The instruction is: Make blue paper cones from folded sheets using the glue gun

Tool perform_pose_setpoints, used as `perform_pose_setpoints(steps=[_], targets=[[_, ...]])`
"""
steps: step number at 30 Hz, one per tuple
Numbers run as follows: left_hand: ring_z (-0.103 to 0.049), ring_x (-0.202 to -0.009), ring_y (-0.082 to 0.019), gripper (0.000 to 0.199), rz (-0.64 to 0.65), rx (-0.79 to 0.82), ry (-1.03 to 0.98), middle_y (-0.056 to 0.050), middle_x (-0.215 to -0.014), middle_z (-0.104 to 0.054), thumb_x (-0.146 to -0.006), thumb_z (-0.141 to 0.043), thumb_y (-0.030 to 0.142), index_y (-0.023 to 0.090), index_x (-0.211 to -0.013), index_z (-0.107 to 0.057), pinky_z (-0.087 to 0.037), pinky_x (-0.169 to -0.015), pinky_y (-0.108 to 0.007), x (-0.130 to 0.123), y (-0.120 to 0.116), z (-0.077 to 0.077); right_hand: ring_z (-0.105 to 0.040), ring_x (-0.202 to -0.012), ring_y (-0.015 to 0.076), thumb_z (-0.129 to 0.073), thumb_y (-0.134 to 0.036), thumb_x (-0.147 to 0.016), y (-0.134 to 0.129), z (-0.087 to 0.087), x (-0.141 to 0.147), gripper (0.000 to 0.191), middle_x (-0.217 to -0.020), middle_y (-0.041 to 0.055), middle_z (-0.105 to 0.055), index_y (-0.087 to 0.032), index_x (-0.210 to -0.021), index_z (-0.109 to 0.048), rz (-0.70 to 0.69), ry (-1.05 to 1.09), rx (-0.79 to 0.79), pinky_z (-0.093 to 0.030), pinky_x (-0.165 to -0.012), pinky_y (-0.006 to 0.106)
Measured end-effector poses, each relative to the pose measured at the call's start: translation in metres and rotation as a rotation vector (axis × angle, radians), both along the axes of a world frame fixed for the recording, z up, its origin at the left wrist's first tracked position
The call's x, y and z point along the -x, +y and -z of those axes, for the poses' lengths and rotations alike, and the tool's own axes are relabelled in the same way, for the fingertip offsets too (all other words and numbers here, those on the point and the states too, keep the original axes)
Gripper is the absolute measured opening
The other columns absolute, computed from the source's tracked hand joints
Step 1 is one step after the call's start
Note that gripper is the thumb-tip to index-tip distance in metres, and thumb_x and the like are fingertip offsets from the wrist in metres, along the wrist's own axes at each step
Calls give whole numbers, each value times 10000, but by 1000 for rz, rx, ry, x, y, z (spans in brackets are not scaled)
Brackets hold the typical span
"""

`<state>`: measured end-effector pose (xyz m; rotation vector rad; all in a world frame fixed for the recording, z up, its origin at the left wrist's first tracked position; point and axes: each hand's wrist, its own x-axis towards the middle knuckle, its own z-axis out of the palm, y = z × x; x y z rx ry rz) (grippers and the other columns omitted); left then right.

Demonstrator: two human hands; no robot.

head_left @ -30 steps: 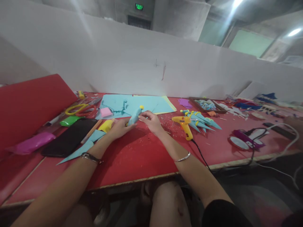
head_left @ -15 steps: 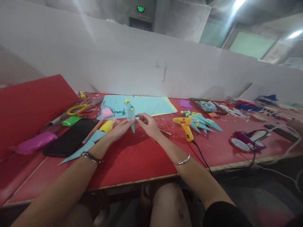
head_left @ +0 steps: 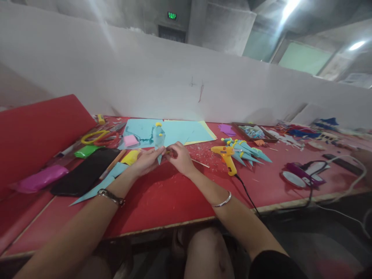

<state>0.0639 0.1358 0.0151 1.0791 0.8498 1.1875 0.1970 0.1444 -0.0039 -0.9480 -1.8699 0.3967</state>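
Note:
Between the thumb and fingers of my left hand (head_left: 147, 161) is a light blue paper cone (head_left: 159, 140) with yellow trim at its top, its point facing down. My right hand (head_left: 180, 158) is beside it, fingers bent and pinched together close to my left fingertips; what they hold is too small to make out. A yellow glue gun (head_left: 227, 157) lies to the right of my hands. Behind it rests a group of finished-looking blue cones (head_left: 247, 150) with yellow trim. Sheets of light blue paper (head_left: 186, 131) lie behind my hands.
On the left are a black phone-like slab (head_left: 87, 172), a pink packet (head_left: 43, 178), a green packet (head_left: 86, 151), scissors (head_left: 107, 139) and a blue paper piece (head_left: 101, 185). A tray (head_left: 254, 132) and a purple device (head_left: 305, 175) with cables are on the right.
The blue cone has turned slightly and its tip has shifted left. My right fingers have curled in closer to my left fingertips. The camera view has moved slightly.

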Motion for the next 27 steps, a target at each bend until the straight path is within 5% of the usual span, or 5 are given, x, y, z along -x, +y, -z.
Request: perform_pose_setpoints(steps=[5,15,27], targets=[[-501,-572,-101,222,106,40,-104,10,-553,-513,-753,-585,260,156,-567,-523,-413,-570,-217,0,1,-1,-497,-653,95,-583,-175,-742,0,-3,-2,54,-749,2,-487,-172,-781,-620,33,129,-73,-435,-609,211],[-242,-398,-26,338,65,88,18,94,-481,-281,-690,-646,361,159,-572,-403,-215,-371,-147,5,4,4,-570,-741,111,-513,-165,-767,3,1,-2,199,-838,32,-621,-192,-899,-659,-26,149,-35,-473,-662,221],[-208,-373,-23,387,83,72,78,105,-443,-251,-632,-694,399,169,-576,-389,-150,-362,-170,2,4,9,-564,-723,111,-544,-158,-753,0,-2,-1,156,-764,22,-614,-176,-826,-680,-49,133,-49,-457,-659,219]])
